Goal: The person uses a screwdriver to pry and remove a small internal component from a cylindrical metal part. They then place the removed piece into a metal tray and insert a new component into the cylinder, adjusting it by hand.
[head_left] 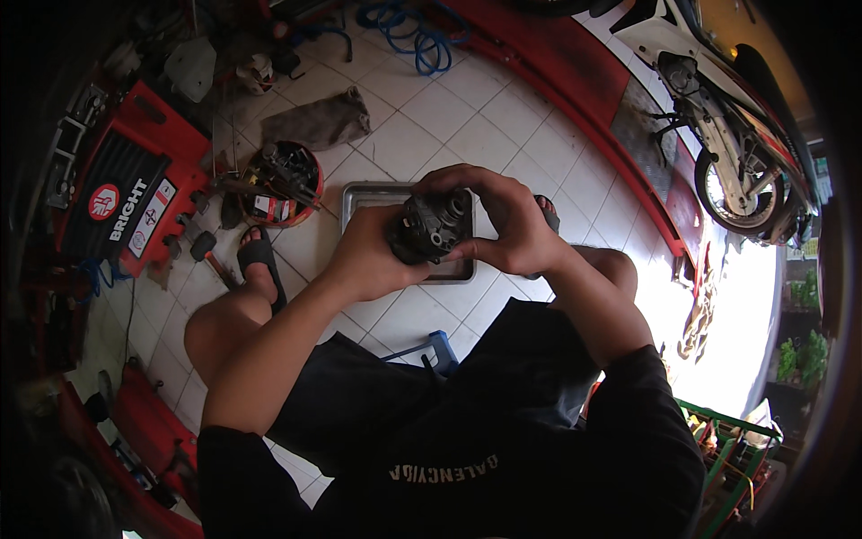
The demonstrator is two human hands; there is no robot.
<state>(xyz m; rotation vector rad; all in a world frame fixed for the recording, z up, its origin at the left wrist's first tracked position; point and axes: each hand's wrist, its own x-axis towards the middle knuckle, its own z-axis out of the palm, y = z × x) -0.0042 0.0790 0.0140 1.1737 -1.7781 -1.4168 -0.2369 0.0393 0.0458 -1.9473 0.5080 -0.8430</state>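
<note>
Between my two hands, over a shallow metal tray [348, 199], is a dark, greasy cast-metal machine part [429, 226] with a round boss on top and small holes in its side; its exact kind does not show. My left hand [370, 254] is wrapped around its left and lower side, the fingers mostly hidden behind it. My right hand [510, 225] curves over the far side, with the thumb against the near right edge. The tray rests on the floor between my feet, partly covered by my hands.
Left of the tray stands a round red tub [314, 184] full of tools. A hammer [206, 250] is by my left foot. Beyond lie a grey cloth [314, 121] and a coiled blue hose [417, 40]. A red machine [135, 180] stands left, a motorcycle [732, 135] right.
</note>
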